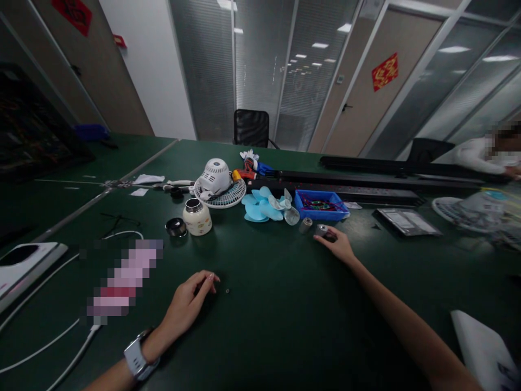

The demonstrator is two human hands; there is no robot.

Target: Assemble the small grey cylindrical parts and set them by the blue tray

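My right hand point(338, 245) reaches forward, its thumb and fingers closed around a small silver metal cylinder point(322, 230) standing on the table. Just left of it stands a similar metal cylinder point(306, 225). My left hand point(191, 298), with a watch on the wrist, rests on the table with loosely bent fingers. Nothing shows between its thumb and fingers, though part of the palm is hidden. A tiny ring-shaped part point(228, 291) lies right of its fingertips.
Beyond my hands are pale blue fan blades point(260, 206), a blue bin point(321, 205) of wires, a white fan body point(215, 178) and a cream jar point(197, 218). A blurred-out object point(126, 279) with a white cable lies left. Another person point(476, 152) sits at the right.
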